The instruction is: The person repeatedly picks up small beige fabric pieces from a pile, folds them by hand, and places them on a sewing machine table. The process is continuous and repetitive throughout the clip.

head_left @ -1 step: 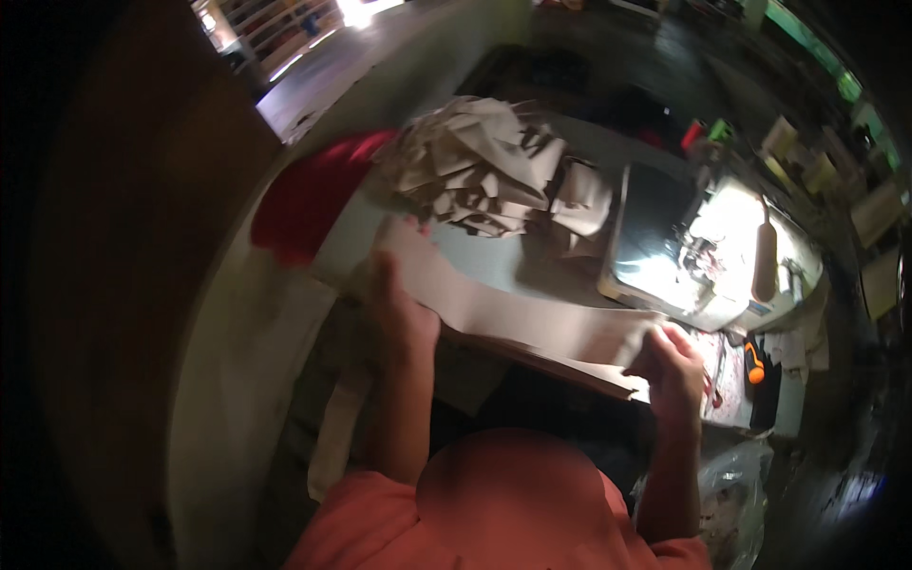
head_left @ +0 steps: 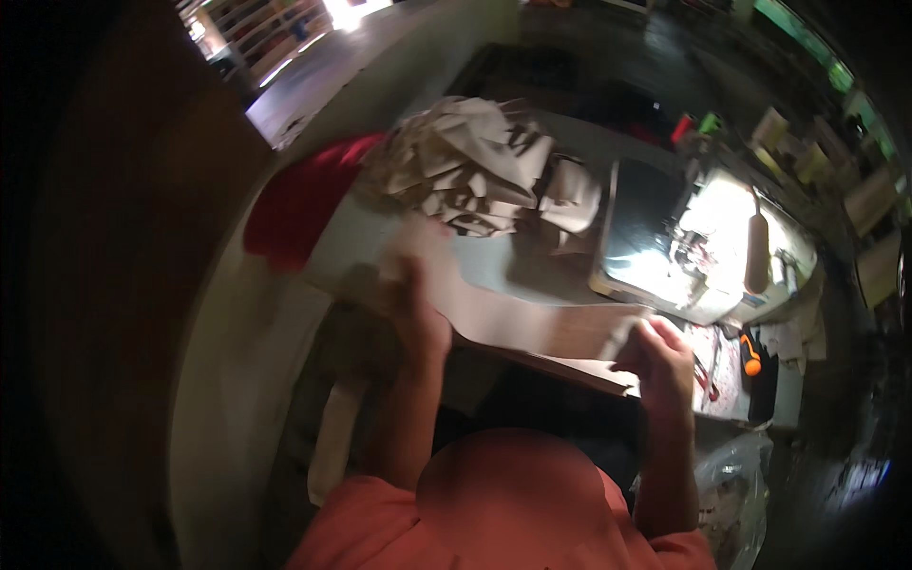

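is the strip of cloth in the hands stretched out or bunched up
Stretched out: the pale fabric strip runs flat between the left hand and right hand, each gripping one end.

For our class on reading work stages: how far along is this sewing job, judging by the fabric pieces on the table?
Already done, it seems: a heap of pale cut pieces lies piled on the table beside a red cloth. In hand: the left hand and right hand hold a long pale strip stretched between them. Left: the strip has not yet reached the lit sewing machine; how many pieces remain cannot be told.
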Tool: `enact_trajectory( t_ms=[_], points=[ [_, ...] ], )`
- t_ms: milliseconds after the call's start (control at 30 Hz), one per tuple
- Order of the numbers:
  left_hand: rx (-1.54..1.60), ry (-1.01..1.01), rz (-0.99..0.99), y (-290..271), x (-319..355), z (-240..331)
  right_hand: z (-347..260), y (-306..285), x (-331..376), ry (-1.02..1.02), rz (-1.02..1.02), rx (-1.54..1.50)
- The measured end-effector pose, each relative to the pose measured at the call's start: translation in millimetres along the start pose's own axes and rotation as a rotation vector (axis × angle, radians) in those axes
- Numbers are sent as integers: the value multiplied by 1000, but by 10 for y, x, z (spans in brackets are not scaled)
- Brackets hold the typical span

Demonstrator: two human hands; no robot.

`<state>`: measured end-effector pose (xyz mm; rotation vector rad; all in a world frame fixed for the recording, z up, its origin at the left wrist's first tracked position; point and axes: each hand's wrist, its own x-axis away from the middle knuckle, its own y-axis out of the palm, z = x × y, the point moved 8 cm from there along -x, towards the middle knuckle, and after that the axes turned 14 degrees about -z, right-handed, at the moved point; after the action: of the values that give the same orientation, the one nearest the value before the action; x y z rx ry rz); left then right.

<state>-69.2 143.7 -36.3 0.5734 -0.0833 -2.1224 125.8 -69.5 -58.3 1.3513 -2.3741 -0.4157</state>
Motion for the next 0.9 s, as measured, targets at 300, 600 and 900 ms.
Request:
enact_trajectory(
  t_ms=[300, 600, 900],
  points=[
    [-1034, 177, -1002, 1878, 679, -44, -104, 67, 218, -39, -145, 177],
    [-151, -524, -1020, 1863, 289, -337, -244, 96, 306, -90, -191, 172],
    [-509, -279, -865, 1965, 33, -242, -205, -39, 268, -11, -88, 143]
  ],
)
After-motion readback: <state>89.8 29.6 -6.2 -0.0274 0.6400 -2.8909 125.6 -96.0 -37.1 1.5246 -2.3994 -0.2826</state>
